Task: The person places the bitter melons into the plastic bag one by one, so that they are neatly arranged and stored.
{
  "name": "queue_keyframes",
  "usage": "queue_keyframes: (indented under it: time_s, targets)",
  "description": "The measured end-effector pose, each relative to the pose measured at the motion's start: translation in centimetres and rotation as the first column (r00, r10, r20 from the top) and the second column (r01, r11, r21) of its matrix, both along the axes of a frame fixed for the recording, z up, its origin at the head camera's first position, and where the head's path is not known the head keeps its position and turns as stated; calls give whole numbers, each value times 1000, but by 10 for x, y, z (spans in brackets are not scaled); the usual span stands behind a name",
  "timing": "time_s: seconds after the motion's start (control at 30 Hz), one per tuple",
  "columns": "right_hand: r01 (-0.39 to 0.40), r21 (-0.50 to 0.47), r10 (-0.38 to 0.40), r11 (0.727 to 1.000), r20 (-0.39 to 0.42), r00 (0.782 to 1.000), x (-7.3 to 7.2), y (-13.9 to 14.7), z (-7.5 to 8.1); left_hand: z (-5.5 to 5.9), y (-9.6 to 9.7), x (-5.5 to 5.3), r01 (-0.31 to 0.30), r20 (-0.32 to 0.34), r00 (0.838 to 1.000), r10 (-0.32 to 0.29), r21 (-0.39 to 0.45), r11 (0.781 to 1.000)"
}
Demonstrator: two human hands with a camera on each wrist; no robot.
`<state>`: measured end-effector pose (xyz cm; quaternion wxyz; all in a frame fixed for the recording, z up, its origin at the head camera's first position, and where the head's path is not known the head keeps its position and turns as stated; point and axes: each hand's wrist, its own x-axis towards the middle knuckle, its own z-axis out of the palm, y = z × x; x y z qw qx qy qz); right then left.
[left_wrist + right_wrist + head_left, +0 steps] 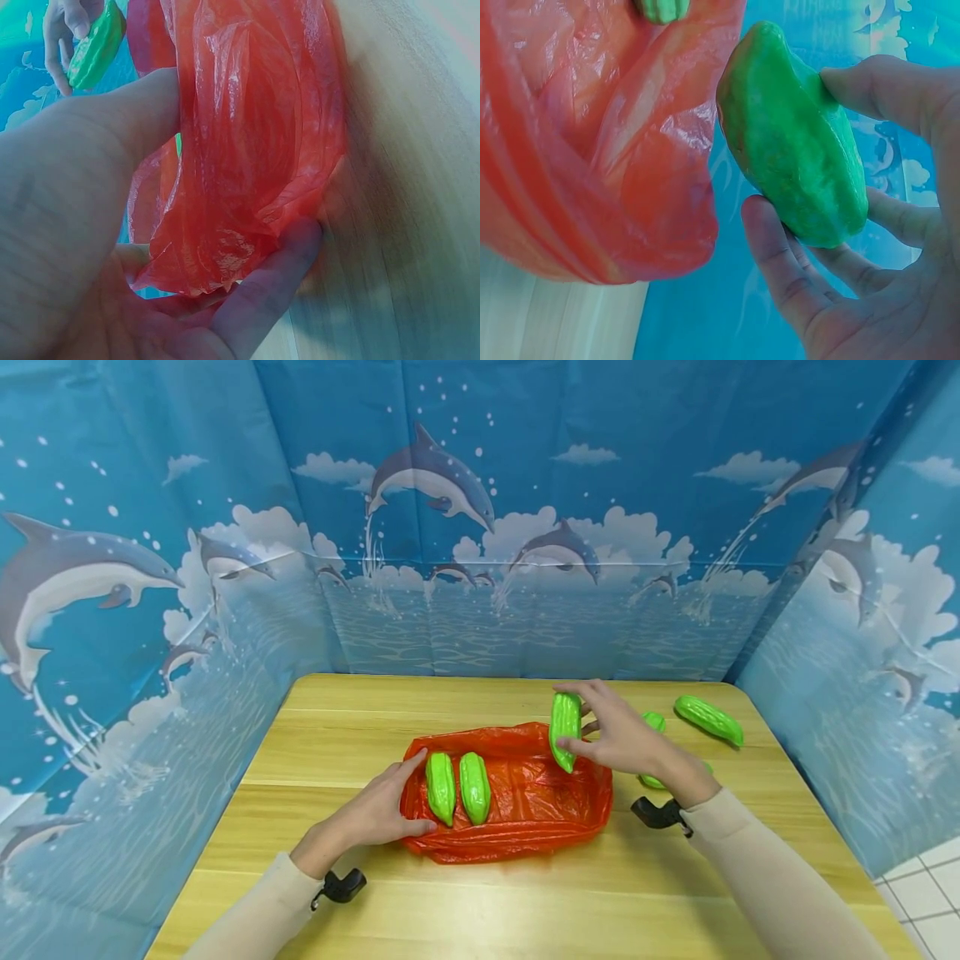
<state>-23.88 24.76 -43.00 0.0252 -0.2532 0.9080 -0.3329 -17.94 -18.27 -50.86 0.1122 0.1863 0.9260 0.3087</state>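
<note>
A red plastic bag (517,839) lies open on the table, its mouth spread wide. Inside at its left end, two green bitter melons (475,789) lie side by side. My left hand (375,806) grips the bag's left end; the left wrist view shows the thumb over the rim and fingers against the outside of the red plastic (247,112). Above the bag's right end, my right hand (626,735) holds another bitter melon (564,727) between thumb and fingers. In the right wrist view this bitter melon (795,142) is apart from the plastic.
On the table's right side lies a loose bitter melon (708,720). Nearer the bag, more green pieces (654,722) are partly hidden behind my right hand and wrist. Blue dolphin-print sheets (525,618) stand around the back and sides of the wooden table (525,910).
</note>
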Motion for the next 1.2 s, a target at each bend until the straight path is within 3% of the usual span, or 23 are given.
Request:
queue_keyframes:
  time_s: [1.2]
  targets:
    - [-118,141,122,983,-19,992,10,-42,4,-2,-3,-2,9,-1,1000,-9,0,1000]
